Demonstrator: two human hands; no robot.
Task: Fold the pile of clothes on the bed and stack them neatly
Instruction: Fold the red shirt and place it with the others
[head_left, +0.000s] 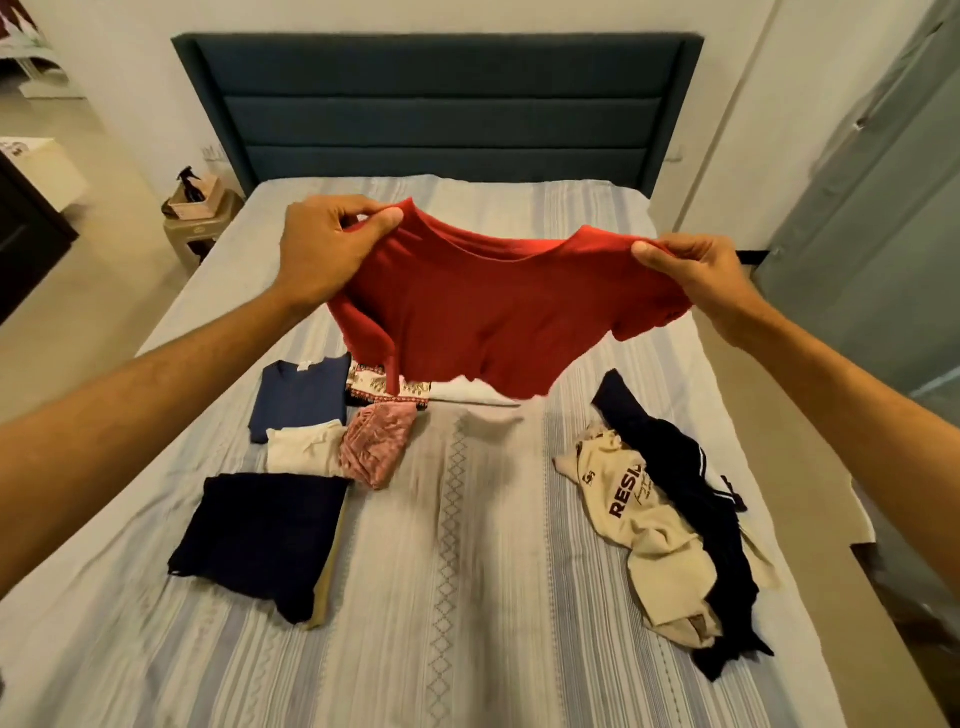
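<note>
Folded navy piece (262, 535) lies near-left — unfolded heap (670, 530) waits right; both my hands (324, 249) (696, 275) pinch the red shirt (493, 312) aloft — roughly halfway.

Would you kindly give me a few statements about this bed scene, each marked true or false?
1. Both hands hold the red shirt in the air. True.
2. The left hand is empty. False: it grips a shoulder of the shirt.
3. The cream shirt on the right is folded. False: it lies crumpled with a dark garment.
4. A folded navy piece lies on the left of the bed. True.
5. The right hand pinches the shirt. True.
</note>
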